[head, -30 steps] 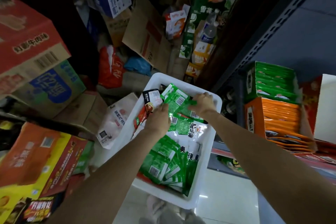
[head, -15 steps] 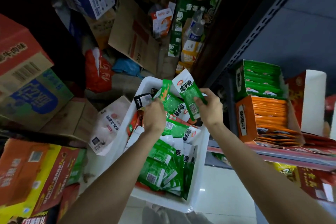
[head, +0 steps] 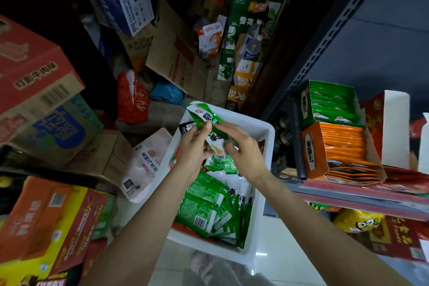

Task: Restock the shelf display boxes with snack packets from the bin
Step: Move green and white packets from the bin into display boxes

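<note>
Head view: green snack packets [head: 207, 123] are held above the white bin [head: 267, 146] at frame centre, pinched by both hands. Left hand [head: 193, 146] fingers are curled on the packets' left edge; right hand [head: 243, 146] fingers are curled on the lower right end. More green packets [head: 209, 206] are piled in the bin. Green display box [head: 327, 102] and orange display box [head: 336, 148] are seen on the shelf [head: 357, 197], right of frame. Cardboard cartons [head: 39, 81] are stacked at left.
</note>
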The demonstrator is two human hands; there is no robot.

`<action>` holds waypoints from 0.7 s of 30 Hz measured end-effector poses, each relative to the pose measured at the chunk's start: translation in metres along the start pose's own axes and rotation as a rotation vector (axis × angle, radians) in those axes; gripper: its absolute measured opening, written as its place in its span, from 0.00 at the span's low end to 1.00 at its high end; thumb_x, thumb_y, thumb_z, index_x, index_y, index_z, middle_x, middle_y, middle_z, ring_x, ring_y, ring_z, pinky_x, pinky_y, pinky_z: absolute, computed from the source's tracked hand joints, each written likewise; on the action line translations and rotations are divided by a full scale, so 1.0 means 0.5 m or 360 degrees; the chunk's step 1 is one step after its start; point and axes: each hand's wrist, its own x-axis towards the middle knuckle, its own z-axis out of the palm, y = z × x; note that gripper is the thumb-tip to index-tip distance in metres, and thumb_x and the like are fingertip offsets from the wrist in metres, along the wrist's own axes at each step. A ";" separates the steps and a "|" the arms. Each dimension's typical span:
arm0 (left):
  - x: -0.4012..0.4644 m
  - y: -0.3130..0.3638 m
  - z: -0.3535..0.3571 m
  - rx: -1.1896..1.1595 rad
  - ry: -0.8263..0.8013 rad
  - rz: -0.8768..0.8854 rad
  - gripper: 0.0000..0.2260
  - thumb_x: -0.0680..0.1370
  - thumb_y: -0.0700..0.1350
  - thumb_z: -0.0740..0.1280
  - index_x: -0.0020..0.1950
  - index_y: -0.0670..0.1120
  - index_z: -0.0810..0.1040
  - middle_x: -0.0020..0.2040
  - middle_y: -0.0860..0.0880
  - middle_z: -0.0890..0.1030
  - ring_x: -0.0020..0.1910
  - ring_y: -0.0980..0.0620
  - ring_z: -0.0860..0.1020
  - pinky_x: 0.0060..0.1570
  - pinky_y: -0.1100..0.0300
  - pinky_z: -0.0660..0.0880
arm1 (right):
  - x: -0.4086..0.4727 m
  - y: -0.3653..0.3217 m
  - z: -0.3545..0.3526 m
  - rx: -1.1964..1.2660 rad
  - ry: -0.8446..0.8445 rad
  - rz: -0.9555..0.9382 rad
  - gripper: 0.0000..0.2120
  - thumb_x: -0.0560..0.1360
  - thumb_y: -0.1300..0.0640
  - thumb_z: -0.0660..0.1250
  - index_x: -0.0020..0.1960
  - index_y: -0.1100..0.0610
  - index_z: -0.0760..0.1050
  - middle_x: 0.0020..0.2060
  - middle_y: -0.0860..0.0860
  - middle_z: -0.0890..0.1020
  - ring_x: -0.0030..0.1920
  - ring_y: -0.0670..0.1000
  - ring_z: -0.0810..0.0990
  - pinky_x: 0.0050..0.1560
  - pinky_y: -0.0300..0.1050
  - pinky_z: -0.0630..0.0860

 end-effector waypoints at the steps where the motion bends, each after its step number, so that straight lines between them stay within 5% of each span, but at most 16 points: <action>1: -0.009 0.007 -0.001 -0.0022 -0.0034 0.0012 0.10 0.79 0.45 0.64 0.57 0.43 0.77 0.52 0.44 0.82 0.50 0.47 0.80 0.53 0.47 0.78 | -0.001 -0.008 -0.013 0.0032 0.0014 -0.0012 0.25 0.74 0.73 0.58 0.64 0.52 0.74 0.63 0.47 0.74 0.60 0.45 0.74 0.61 0.40 0.71; 3: -0.022 0.023 0.003 -0.0098 -0.0155 0.0011 0.09 0.78 0.42 0.65 0.56 0.42 0.78 0.52 0.43 0.82 0.51 0.46 0.80 0.54 0.48 0.76 | -0.003 -0.022 -0.039 0.0118 0.0046 0.0016 0.26 0.72 0.74 0.57 0.60 0.50 0.75 0.60 0.44 0.75 0.52 0.39 0.74 0.54 0.33 0.70; 6: -0.039 0.055 0.025 -0.0133 -0.0324 -0.0074 0.11 0.78 0.36 0.61 0.59 0.40 0.77 0.51 0.43 0.82 0.51 0.45 0.79 0.53 0.49 0.76 | -0.009 -0.033 -0.082 0.0217 -0.0006 0.0059 0.25 0.70 0.77 0.55 0.58 0.54 0.74 0.59 0.47 0.74 0.57 0.32 0.70 0.59 0.30 0.68; 8: -0.046 0.069 0.053 0.0019 -0.0439 -0.0042 0.14 0.79 0.35 0.59 0.63 0.42 0.74 0.52 0.43 0.81 0.49 0.46 0.80 0.49 0.51 0.77 | -0.017 -0.032 -0.115 0.0224 -0.0098 0.0039 0.22 0.69 0.75 0.57 0.56 0.55 0.72 0.57 0.50 0.73 0.59 0.36 0.71 0.56 0.32 0.68; 10: -0.056 0.080 0.094 0.0122 -0.0432 -0.0009 0.14 0.79 0.35 0.58 0.63 0.45 0.72 0.49 0.45 0.81 0.43 0.48 0.80 0.42 0.55 0.76 | -0.028 -0.034 -0.149 0.0240 -0.0114 0.0051 0.13 0.71 0.64 0.63 0.52 0.50 0.71 0.52 0.54 0.74 0.55 0.52 0.73 0.52 0.43 0.69; 13: -0.070 0.078 0.175 0.0225 -0.0451 0.0033 0.10 0.79 0.33 0.59 0.58 0.44 0.72 0.43 0.46 0.80 0.38 0.50 0.78 0.36 0.60 0.74 | -0.047 -0.027 -0.215 0.0239 0.0161 0.0078 0.06 0.73 0.48 0.65 0.42 0.47 0.69 0.41 0.52 0.71 0.43 0.51 0.71 0.44 0.43 0.68; 16: -0.086 0.064 0.272 0.0464 -0.0506 0.0168 0.08 0.79 0.33 0.60 0.49 0.44 0.76 0.37 0.47 0.80 0.29 0.58 0.78 0.26 0.68 0.71 | -0.081 0.012 -0.299 0.0340 0.0375 0.0205 0.13 0.73 0.59 0.70 0.42 0.51 0.65 0.37 0.50 0.70 0.31 0.49 0.72 0.29 0.47 0.73; 18: -0.083 0.048 0.334 0.0666 -0.0416 0.0291 0.06 0.79 0.36 0.63 0.53 0.42 0.77 0.42 0.45 0.80 0.32 0.58 0.76 0.28 0.67 0.71 | -0.110 0.038 -0.362 0.0331 0.0434 0.0313 0.17 0.72 0.65 0.71 0.46 0.54 0.63 0.36 0.50 0.72 0.24 0.48 0.72 0.24 0.43 0.73; 21: -0.072 0.022 0.418 0.0971 -0.0268 0.0526 0.08 0.77 0.41 0.67 0.54 0.42 0.77 0.46 0.50 0.77 0.41 0.57 0.75 0.37 0.68 0.70 | -0.154 0.075 -0.475 -0.0093 0.0499 0.0327 0.19 0.70 0.63 0.74 0.53 0.59 0.66 0.40 0.50 0.77 0.33 0.51 0.75 0.31 0.40 0.75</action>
